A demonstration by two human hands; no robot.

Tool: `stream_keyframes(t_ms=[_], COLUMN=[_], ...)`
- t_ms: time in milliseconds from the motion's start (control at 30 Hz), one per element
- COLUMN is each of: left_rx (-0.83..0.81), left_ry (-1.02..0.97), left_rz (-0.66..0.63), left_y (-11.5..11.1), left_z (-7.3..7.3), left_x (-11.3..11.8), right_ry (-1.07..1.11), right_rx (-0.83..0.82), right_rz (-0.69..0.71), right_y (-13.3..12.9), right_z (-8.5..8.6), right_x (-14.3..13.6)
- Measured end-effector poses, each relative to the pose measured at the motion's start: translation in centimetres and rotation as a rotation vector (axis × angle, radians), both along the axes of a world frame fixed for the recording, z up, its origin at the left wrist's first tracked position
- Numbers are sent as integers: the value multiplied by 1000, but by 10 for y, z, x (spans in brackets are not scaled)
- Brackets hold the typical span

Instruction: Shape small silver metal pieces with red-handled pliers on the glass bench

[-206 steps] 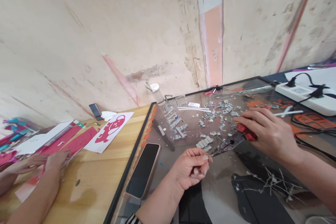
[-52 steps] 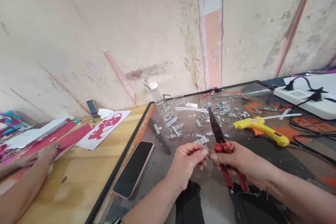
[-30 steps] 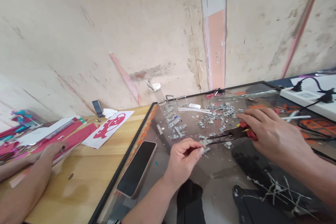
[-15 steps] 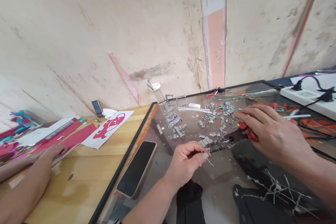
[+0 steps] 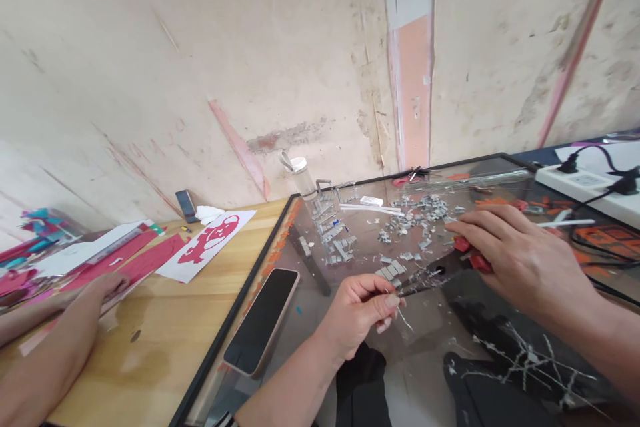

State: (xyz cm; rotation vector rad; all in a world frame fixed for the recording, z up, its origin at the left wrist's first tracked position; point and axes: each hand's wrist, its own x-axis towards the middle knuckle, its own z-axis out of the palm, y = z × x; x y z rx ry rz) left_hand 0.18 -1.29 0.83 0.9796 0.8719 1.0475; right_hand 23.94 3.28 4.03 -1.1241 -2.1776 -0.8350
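My left hand pinches a thin twisted silvery wire, whose end sticks out below the fingers. In my right hand are pliers with red handles; their dark jaws point left and reach close to the left fingertips. Whether the jaws touch the wire is too small to tell. Just behind the left hand lie flat grey metal pieces, and a heap of small metal bits lies farther back. Several twisted wires form a tangle at the lower right.
A phone lies left of my left hand. A clear bottle with white lid stands behind. A power strip is at the right. Another person's arms rest on the wooden table, near red cut paper.
The wire end in my left hand has swung down and shows longer. My left fingers have shifted slightly. The pliers have turned a little, and their handles look closer together.
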Motion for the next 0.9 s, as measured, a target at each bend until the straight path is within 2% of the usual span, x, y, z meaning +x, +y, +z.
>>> stream_keyframes(t_ms=[233,533,733,900], left_rx=[-91,-106,-21,137], left_ry=[-72,-93,-27,73], left_rz=[15,26,40,83], left_y=[-2,-2,-1,-2], left_z=[7,7,2,-4], left_x=[4,5,4,2], right_ry=[-2,-9,-1,17], right_rx=[24,37,24,12], right_rz=[6,5,-8,-34], right_y=[2,1,1,-1], right_z=[-2,0,0,-2], right_x=[3,2,2,1])
